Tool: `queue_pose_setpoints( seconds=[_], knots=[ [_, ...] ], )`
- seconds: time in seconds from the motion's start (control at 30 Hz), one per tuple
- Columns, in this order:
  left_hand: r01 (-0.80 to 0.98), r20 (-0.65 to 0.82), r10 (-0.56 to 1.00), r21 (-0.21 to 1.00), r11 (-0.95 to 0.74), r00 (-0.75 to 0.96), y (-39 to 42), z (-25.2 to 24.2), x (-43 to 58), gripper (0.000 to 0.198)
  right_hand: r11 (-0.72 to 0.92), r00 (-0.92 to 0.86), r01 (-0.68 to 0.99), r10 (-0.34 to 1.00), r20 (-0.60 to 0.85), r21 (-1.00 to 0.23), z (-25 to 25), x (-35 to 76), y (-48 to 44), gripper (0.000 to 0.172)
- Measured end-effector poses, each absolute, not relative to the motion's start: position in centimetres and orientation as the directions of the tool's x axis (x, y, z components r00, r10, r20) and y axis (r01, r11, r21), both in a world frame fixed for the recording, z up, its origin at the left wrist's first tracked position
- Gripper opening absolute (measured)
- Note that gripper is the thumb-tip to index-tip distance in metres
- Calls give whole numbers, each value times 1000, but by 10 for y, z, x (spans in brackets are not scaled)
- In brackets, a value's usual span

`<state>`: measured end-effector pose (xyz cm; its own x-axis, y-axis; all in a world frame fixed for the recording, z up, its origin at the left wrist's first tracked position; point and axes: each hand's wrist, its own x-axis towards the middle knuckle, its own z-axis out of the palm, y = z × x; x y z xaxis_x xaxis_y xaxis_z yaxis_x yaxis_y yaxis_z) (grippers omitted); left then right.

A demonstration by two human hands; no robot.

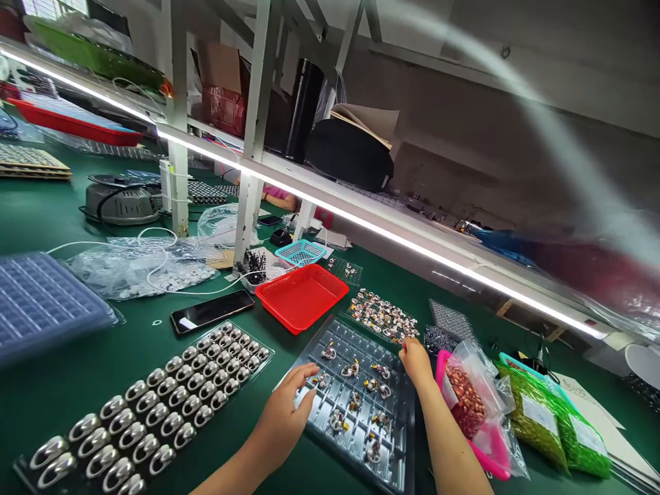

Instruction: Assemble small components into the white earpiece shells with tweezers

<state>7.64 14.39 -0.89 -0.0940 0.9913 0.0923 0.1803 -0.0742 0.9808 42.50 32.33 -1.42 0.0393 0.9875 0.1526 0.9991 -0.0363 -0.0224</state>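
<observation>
My left hand (291,412) hovers at the left edge of a dark compartment tray (345,385), thumb and fingers apart, with nothing held. Several small wired parts (355,399) sit in that tray's compartments. My right hand (414,359) is at the near right corner of a pile of small white and copper parts (384,313), its fingers bent together; whatever is between the fingertips is too small to make out. To the left lies a clear tray with rows of shiny metal rings (178,395).
A red basket (304,295) and a phone (211,311) lie beyond the trays. Blue plastic trays (49,299) are at the left. Bags of red beads (465,399) and green pieces (541,419) stand at the right. A lit shelf edge (361,223) crosses above.
</observation>
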Motion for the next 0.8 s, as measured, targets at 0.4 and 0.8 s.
queue_pose_setpoints(
  seconds=[0.4, 0.8],
  knots=[
    [-455, -330, 942, 832, 317, 52, 238, 2, 102, 52, 18, 6, 996, 960, 280, -82, -11, 407, 248, 19],
    [-541, -509, 845, 671, 507, 162, 290, 0, 115, 36, 141, -82, 979, 937, 339, -151, -31, 403, 173, 25]
  ],
)
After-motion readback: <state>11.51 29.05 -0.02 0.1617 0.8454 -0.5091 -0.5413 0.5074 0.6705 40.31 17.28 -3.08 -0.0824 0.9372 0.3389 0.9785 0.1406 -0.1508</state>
